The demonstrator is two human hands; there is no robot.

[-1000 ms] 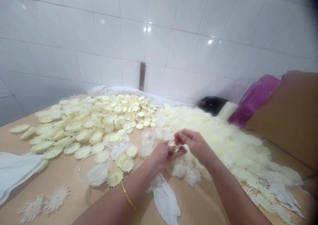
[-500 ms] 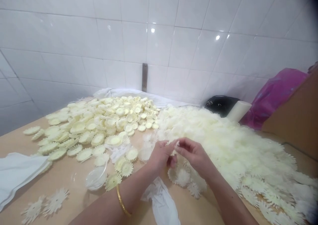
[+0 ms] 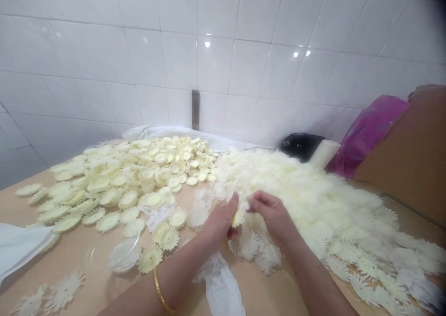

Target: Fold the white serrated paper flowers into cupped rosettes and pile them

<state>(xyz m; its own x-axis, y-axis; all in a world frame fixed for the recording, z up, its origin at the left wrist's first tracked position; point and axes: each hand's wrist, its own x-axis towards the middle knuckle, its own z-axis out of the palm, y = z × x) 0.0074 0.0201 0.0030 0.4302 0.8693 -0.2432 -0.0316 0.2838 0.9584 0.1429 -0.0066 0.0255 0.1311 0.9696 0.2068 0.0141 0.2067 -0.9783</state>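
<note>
My left hand (image 3: 218,220) is closed around a pale yellow flower-shaped piece (image 3: 238,217) with a toothed edge, the thumb pointing up along it. Just to the right, my right hand (image 3: 275,216) pinches thumb and forefinger together by the piece's edge. What sits between those fingertips is too small to make out. Below the hands lie several whitish toothed flower pieces (image 3: 256,248). Beside my left forearm are yellowish flower pieces (image 3: 150,259) and a small clear round dish (image 3: 124,255).
A heap of stacked yellowish flower pieces (image 3: 128,172) covers the table's left, and a heap of thin whitish ones (image 3: 296,190) the right. A white cloth (image 3: 223,288) lies in front. Behind stand a white roll (image 3: 324,153), a black bag (image 3: 301,145), a purple bag (image 3: 369,130) and a cardboard box (image 3: 407,153).
My hands have drawn slightly apart, and the right fingertips have shifted off the left thumb to the piece's edge. The whole view has swung a little to the right.
</note>
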